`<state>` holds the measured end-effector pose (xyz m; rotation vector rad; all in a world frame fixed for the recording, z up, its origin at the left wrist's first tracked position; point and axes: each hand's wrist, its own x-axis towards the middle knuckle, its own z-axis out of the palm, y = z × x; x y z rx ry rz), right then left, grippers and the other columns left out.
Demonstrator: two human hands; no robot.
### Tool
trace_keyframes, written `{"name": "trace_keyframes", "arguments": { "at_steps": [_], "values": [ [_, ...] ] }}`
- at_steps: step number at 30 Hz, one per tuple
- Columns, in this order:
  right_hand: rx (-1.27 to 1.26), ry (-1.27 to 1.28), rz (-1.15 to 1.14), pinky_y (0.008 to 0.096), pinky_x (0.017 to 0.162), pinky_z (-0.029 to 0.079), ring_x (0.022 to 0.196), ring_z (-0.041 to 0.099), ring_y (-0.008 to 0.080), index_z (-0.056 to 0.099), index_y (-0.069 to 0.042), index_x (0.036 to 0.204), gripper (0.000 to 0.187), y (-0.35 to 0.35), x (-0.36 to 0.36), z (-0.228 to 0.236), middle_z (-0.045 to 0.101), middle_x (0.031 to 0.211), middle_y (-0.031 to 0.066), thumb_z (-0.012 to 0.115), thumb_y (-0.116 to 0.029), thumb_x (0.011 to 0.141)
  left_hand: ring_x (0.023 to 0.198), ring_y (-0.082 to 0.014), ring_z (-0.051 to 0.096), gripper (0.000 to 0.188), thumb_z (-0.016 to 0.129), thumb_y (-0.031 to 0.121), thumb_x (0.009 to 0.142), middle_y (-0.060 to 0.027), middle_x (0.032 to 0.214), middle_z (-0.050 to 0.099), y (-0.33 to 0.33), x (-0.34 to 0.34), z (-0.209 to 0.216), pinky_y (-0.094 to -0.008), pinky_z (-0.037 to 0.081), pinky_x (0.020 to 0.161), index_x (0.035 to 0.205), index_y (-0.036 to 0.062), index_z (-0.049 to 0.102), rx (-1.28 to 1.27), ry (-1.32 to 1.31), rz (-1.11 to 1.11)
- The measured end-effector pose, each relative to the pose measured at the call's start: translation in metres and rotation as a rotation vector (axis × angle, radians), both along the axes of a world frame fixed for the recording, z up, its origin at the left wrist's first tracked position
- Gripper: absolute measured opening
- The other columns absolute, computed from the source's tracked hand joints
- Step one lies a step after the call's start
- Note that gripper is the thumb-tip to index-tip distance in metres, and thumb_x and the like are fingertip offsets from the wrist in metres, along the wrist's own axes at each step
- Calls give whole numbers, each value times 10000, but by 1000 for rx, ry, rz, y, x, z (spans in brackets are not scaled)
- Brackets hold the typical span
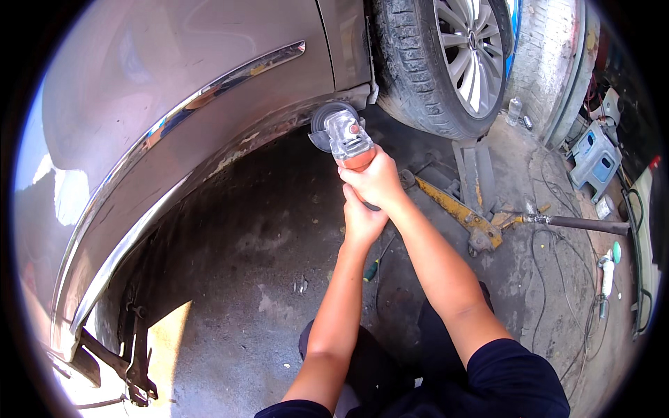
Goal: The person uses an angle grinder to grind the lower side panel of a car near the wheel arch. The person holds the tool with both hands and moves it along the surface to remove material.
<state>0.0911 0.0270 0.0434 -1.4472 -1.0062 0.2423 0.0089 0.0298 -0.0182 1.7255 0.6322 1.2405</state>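
Both of my hands are closed around an angle grinder (348, 143) with a silver head and an orange-red body. My right hand (378, 182) wraps the body just behind the head, while my left hand (362, 219) grips lower down, below the right. The grinder's round dark disc (321, 139) is at the lower sill (268, 134) of a grey-brown car (230, 38), near the wheel; whether it touches the metal I cannot tell. Along that sill the paint looks scraped and rough. A chrome strip (230, 82) runs across the door above.
A wheel (425, 63) stands right of the sill. Beneath it is a yellow floor jack (456, 212) with a long dark handle (578, 223). Cables, a green-handled screwdriver (371, 270), a blue stool (596, 159), and another power tool (607, 275) lie about. A metal stand (136, 355) is lower left.
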Motion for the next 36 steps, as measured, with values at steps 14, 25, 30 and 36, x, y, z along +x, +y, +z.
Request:
{"name": "trace_keyframes", "arguments": {
  "at_steps": [14,25,30,36],
  "values": [
    [-27,22,-14,396,837,592,934,767,321,649,54,1114,578,-2,2,-4,763,1009,208,892,-298,724,1111,-374,720,815,914,264,743,-273,1174,707,0,0,-6,-417,556,936,1299,-70,420,-3,58,0],
    [27,14,30,405,842,591,936,767,333,653,49,1098,575,3,1,1,764,1009,212,891,-308,716,1085,-356,730,801,922,265,744,-272,1141,716,1,0,1,-413,560,918,1276,-73,427,28,9,28],
    [24,42,-2,401,837,591,934,766,313,655,53,1109,568,-3,1,2,765,1015,202,890,-294,725,1116,-357,718,811,925,274,740,-275,1177,701,1,1,-1,-418,554,933,1283,-68,429,26,31,-2],
    [-45,41,-35,399,842,587,939,763,319,656,54,1104,577,-1,5,-13,765,1016,202,891,-308,721,1148,-329,672,872,927,320,737,-252,1243,656,1,3,-16,-426,524,967,1323,-63,406,-66,48,-57]
  ]
}}
